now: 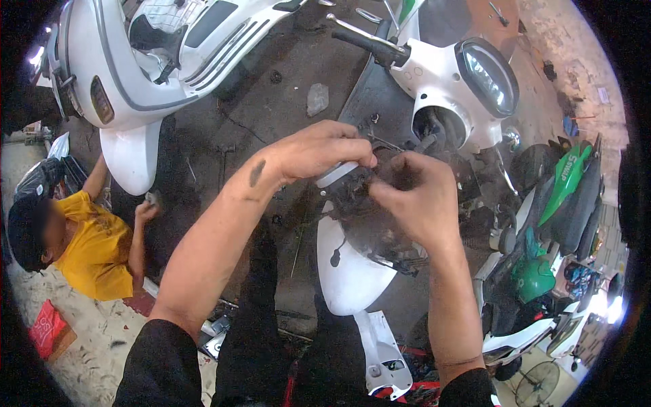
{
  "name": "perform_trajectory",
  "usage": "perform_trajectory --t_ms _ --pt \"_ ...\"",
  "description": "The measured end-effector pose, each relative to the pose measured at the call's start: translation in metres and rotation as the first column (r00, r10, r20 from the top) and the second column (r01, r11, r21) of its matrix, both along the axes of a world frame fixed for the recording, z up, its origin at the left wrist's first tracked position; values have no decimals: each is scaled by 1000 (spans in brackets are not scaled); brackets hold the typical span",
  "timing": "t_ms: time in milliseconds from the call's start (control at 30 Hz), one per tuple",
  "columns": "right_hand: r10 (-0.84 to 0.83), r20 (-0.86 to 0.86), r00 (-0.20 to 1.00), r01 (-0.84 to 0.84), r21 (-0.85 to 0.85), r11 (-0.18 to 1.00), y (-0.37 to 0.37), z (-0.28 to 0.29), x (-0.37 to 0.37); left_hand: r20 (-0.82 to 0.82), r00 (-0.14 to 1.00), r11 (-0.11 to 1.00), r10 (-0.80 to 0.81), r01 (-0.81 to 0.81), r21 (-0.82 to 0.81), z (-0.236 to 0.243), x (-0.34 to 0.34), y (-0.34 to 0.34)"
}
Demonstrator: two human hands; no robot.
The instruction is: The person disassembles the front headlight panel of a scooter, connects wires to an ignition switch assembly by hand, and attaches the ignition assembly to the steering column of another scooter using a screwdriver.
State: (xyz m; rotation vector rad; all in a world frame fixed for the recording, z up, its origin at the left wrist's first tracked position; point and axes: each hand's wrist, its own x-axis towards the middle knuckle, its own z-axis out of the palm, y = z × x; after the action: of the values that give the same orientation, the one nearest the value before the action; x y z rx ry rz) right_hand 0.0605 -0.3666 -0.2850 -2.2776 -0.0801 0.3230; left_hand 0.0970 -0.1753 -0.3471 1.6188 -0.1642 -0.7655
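In front of me stands a white scooter (424, 68) with its front opened up and dark wires and parts laid bare. My left hand (325, 149) is closed over a grey-white rimmed part (337, 174), its fingertips bent down by the wiring. Close beside it, my right hand (422, 197) has thumb and fingers drawn together at the dark parts. What either hand pinches is too small and shadowed to make out. Below them is the white front fender (349, 271), with a small black connector (335, 258) hanging over it.
Another white scooter (129, 74) stands at the upper left, with a person in a yellow shirt (91, 241) crouching beside it. Green and black panels (566, 180) and a green helmet (534, 279) crowd the right. A loose white panel (383, 346) lies near my legs.
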Motion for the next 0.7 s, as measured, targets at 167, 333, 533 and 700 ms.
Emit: perform_trajectory --t_ms 167,333,533,700 --pt "21 120 993 -37 126 991 -5 -25 2 0 999 995 47 -47 -89 -5 -4 1" --pt "212 8 977 -212 60 975 -7 -22 7 -145 985 979 89 -113 -172 -11 -9 4" --pt "179 151 972 -197 109 974 -3 -31 5 283 891 933 355 -358 -43 -15 -36 -6" --pt "139 -25 990 -135 132 982 0 -23 -2 68 899 885 432 -408 -224 -14 -50 -8"
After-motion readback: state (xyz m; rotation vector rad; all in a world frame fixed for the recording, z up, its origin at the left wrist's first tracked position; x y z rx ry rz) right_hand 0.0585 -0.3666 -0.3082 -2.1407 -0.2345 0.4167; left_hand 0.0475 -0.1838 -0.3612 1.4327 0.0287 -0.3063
